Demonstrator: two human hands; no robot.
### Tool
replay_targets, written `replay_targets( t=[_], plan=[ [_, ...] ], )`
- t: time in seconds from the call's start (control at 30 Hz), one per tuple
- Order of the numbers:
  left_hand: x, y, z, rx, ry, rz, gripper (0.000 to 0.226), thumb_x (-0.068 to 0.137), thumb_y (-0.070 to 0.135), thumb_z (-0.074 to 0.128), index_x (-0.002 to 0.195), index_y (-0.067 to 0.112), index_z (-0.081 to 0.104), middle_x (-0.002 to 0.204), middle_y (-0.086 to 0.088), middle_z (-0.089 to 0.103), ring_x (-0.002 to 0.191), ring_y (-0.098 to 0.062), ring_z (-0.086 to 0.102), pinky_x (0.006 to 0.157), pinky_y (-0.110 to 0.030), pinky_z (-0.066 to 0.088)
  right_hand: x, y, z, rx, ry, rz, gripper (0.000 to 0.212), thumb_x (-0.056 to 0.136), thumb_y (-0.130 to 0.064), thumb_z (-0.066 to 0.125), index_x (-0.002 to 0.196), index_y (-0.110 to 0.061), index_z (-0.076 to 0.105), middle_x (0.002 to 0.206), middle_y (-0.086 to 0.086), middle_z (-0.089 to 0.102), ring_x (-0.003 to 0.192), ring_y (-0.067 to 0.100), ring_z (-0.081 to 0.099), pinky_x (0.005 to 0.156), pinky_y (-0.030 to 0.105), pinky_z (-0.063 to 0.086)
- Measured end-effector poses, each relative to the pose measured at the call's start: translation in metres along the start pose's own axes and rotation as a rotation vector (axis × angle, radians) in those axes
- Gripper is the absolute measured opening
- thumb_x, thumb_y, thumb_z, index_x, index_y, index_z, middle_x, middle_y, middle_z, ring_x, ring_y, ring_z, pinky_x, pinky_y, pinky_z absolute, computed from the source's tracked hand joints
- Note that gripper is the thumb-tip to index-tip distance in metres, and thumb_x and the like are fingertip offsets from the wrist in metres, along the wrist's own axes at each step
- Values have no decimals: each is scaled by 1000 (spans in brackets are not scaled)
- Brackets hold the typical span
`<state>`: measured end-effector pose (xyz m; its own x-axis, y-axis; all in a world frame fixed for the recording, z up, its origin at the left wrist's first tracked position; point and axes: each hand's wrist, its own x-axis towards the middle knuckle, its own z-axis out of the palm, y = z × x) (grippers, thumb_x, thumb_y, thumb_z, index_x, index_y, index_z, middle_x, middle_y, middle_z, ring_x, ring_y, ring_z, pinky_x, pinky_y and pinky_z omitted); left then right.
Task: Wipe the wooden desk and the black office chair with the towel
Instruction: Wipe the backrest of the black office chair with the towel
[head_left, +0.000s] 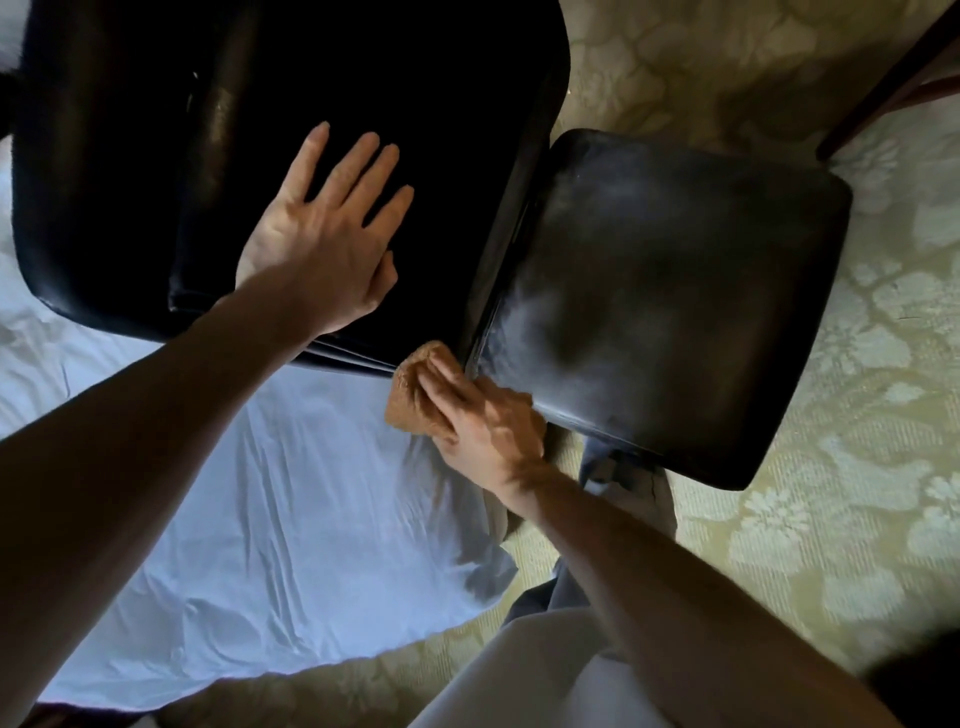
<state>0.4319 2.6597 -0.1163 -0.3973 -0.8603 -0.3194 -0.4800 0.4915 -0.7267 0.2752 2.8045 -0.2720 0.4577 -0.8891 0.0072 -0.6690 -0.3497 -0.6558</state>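
The black office chair fills the top of the view, its backrest (130, 156) at upper left and its seat (675, 291) to the right. My left hand (324, 234) lies flat with straight, spread fingers on the backrest. My right hand (483, 421) holds a bunched orange-brown towel (410, 389) and presses it against the lower corner where backrest and seat meet. The seat surface looks dull and streaked. No wooden desk shows in this view.
A white sheet (260, 493) spreads under the chair at lower left. Pale green carpet (857, 519) with a floral pattern covers the floor on the right. A dark wooden furniture leg (883, 88) crosses the top right corner. My leg in light trousers (519, 675) stands below.
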Motion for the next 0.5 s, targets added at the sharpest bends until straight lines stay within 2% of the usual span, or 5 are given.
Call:
replay_targets(
  t=[0.13, 0.23, 0.33, 0.4, 0.5],
  plan=[
    [-1, -4, 6, -24, 14, -8, 67, 103, 50, 17, 164, 22, 11, 172, -12, 3, 159, -28, -2, 127, -54, -6, -3, -3, 16, 9, -168, 80, 71, 76, -30, 71, 144, -24, 53, 161, -5, 41, 105, 33, 67, 85, 45, 58],
    [2, -1, 5, -54, 26, -13, 67, 102, 49, 23, 163, 22, 18, 172, -13, 8, 159, -28, 2, 127, -54, -5, 0, 2, 2, -19, -309, 145, 59, 79, -25, 70, 137, -27, 56, 145, -6, 56, 107, 32, 68, 82, 38, 53],
    [4, -3, 1, -107, 47, -18, 65, 102, 45, 30, 161, 19, 26, 171, -15, 14, 159, -30, 7, 127, -54, -4, 2, 11, -12, 33, -181, 225, 57, 79, -28, 67, 135, -31, 56, 131, -9, 65, 97, 28, 70, 71, 32, 48],
    [1, -4, -2, -102, 39, -6, 65, 103, 45, 27, 162, 19, 25, 171, -15, 12, 159, -30, 6, 127, -54, -3, 7, 15, -14, 52, -58, 240, 67, 75, -31, 70, 141, -32, 54, 139, -13, 61, 89, 25, 70, 68, 32, 54],
    [3, -5, -2, -92, 51, -3, 64, 104, 44, 25, 162, 18, 25, 171, -15, 12, 159, -30, 6, 127, -54, -2, 16, 13, -13, 46, -33, 174, 79, 75, -30, 70, 150, -32, 46, 154, -15, 48, 88, 25, 68, 68, 37, 60]
  ],
)
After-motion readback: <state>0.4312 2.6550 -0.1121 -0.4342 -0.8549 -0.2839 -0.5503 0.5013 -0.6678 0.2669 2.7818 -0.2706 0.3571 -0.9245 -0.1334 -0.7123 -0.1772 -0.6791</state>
